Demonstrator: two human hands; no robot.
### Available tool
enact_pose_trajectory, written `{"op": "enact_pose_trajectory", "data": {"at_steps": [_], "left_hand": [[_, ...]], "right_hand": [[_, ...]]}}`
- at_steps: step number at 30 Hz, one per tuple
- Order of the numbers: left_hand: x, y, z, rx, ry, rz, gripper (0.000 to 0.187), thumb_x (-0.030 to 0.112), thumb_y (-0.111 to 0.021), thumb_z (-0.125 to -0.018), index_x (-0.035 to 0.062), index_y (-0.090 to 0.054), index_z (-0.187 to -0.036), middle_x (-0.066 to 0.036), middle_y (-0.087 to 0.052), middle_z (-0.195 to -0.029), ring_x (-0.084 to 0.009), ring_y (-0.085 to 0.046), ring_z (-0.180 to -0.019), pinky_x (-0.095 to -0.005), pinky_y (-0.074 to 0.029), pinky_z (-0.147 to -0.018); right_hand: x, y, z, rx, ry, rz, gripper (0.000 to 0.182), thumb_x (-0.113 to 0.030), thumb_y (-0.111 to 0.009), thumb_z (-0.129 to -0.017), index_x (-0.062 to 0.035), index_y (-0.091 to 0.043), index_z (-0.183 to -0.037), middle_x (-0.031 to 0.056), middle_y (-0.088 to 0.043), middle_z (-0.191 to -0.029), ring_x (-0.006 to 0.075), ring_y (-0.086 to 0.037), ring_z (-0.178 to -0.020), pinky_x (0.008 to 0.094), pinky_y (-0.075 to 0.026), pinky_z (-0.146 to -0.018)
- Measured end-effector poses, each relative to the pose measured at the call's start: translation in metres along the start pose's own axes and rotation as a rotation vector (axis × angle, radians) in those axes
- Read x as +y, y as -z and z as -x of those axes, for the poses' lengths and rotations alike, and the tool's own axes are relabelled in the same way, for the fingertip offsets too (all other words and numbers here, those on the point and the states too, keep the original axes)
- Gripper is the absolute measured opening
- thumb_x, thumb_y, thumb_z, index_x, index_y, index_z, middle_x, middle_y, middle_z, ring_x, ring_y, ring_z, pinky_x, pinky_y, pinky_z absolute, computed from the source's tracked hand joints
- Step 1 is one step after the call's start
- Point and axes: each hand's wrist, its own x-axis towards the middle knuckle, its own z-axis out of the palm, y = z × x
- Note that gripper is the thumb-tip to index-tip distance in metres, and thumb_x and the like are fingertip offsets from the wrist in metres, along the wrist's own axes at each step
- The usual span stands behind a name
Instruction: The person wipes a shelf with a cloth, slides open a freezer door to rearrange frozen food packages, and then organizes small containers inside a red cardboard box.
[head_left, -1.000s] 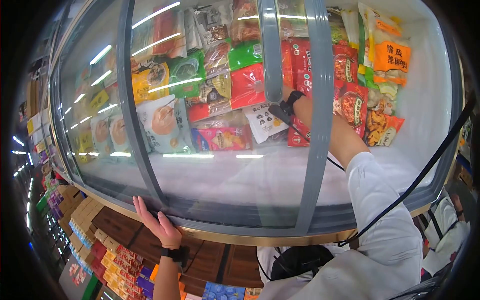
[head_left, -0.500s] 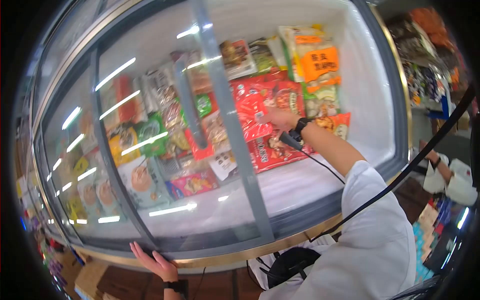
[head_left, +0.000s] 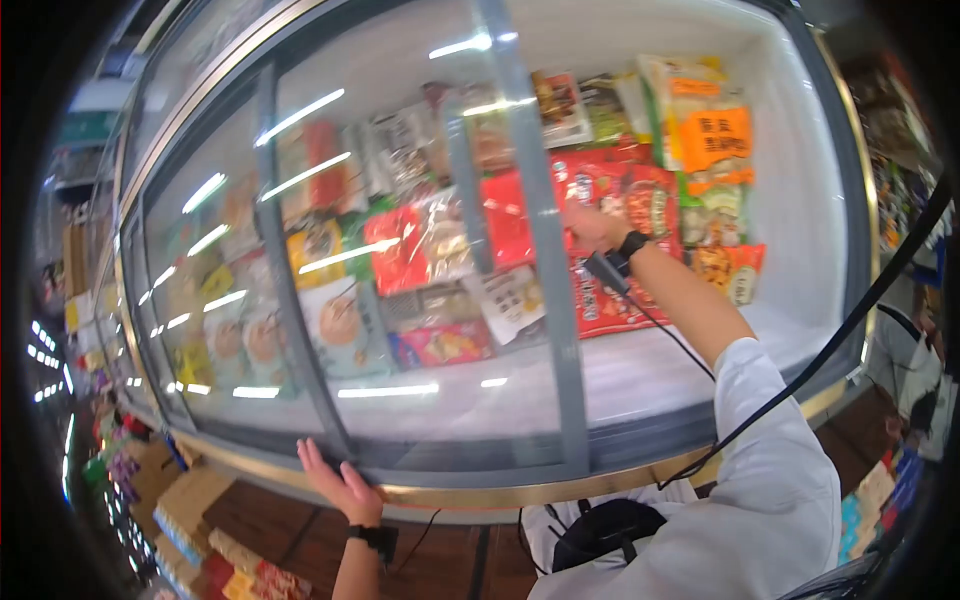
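Note:
My right hand reaches down through the uncovered side of a chest freezer. Its fingers are closed on the edge of a red food packet that extends left beneath the sliding glass lid; the fingertips are partly hidden by the lid's grey frame. Larger red printed bags lie under and beside this hand. A black device on a cable hangs at the wrist. My left hand rests at the freezer's front rim, fingers spread, holding nothing.
Through the glass show a red-and-clear packet, a pale bag with a round picture and a pink packet. An orange-labelled bag stands at the freezer's right. A black cable crosses in front. Cardboard boxes sit lower left.
The view has swung left, so the freezer appears further right. My right hand has shifted left with the red packet, which now lies further under the glass. My left hand stays at the rim.

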Motion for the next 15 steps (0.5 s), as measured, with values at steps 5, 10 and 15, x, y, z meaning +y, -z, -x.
{"op": "enact_pose_trajectory", "data": {"at_steps": [5, 10, 15], "left_hand": [[0.002, 0.000, 0.000, 0.013, 0.010, -0.033, 0.059, 0.018, -0.043, -0.087, -0.0051, -0.033, -0.140, -0.027, -0.027, -0.148, -0.0424, -0.027, -0.136, -0.0487, -0.019, -0.112], [0.003, 0.001, -0.003, 0.016, 0.033, -0.018, 0.060, 0.018, -0.043, -0.085, -0.0054, -0.034, -0.140, -0.027, -0.028, -0.147, -0.0422, -0.027, -0.136, -0.0490, -0.019, -0.111], [0.004, 0.002, -0.005, 0.004, 0.002, -0.057, 0.056, 0.021, -0.039, -0.091, -0.0052, -0.032, -0.141, -0.026, -0.027, -0.148, -0.0406, -0.028, -0.136, -0.0468, -0.020, -0.112]], "right_hand": [[-0.024, -0.008, -0.019, 0.126, 0.347, 0.522, 0.028, -0.021, -0.057, -0.093, -0.0053, -0.059, -0.116, 0.0033, -0.067, -0.103, 0.0106, -0.062, -0.093, 0.0263, -0.050, -0.077], [0.010, 0.038, -0.072, 0.417, 0.119, -0.192, 0.025, -0.025, -0.054, -0.095, -0.0055, -0.061, -0.110, -0.0006, -0.064, -0.090, 0.0088, -0.061, -0.080, 0.0271, -0.050, -0.067], [0.030, 0.110, -0.112, 0.247, 0.181, 0.226, 0.025, -0.028, -0.059, -0.092, -0.0085, -0.061, -0.107, -0.0009, -0.062, -0.090, 0.0106, -0.059, -0.080, 0.0301, -0.051, -0.074]]}}
